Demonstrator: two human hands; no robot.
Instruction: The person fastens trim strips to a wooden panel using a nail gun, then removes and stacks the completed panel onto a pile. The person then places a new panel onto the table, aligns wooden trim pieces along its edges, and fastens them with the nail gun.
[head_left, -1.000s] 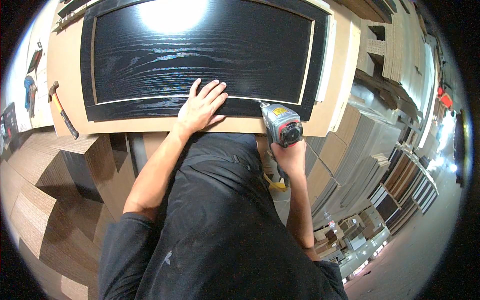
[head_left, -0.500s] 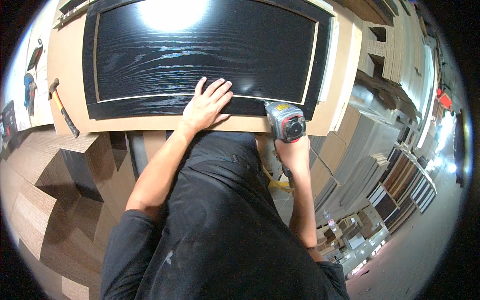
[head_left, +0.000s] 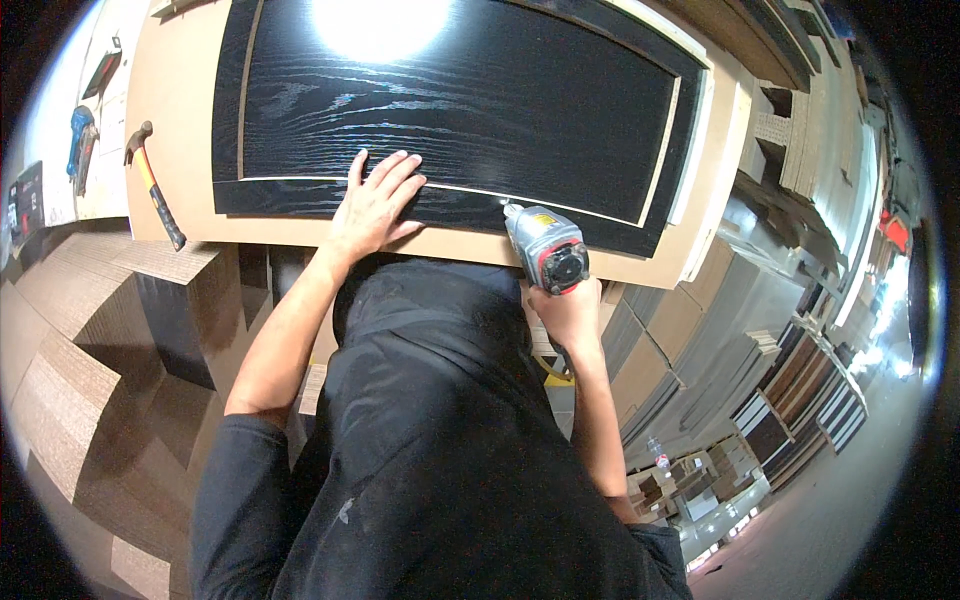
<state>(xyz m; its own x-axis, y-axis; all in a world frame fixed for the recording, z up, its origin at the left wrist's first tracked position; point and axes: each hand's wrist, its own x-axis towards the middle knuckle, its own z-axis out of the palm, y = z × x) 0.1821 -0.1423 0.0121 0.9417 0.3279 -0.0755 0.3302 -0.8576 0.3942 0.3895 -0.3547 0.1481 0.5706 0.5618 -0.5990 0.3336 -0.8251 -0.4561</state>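
A black wood-grain panel [head_left: 460,120] lies flat before me, with thin light strips [head_left: 560,201] lining its recessed middle. My left hand [head_left: 375,205] rests on the panel's near border, fingers spread across the strip and holding nothing. In my right hand [head_left: 568,312] is a grey nail gun [head_left: 545,238] with a black, red-ringed cap. Its nose points away from me at the near strip, to the right of my left hand. Whether the nose touches the strip is too small to tell. My fingers around the handle are partly hidden.
Beneath the panel is a tan board [head_left: 170,90]. A claw hammer [head_left: 155,185] lies on its left side, with a blue-handled tool [head_left: 78,140] farther left. Cut boards [head_left: 90,370] stand below at left. Stacked sheets [head_left: 700,330] fill the right side.
Along the panel's near edge, my right hand has moved left with the nail gun. My left hand has also slid left. The whole view has shifted, so the panel appears farther right.
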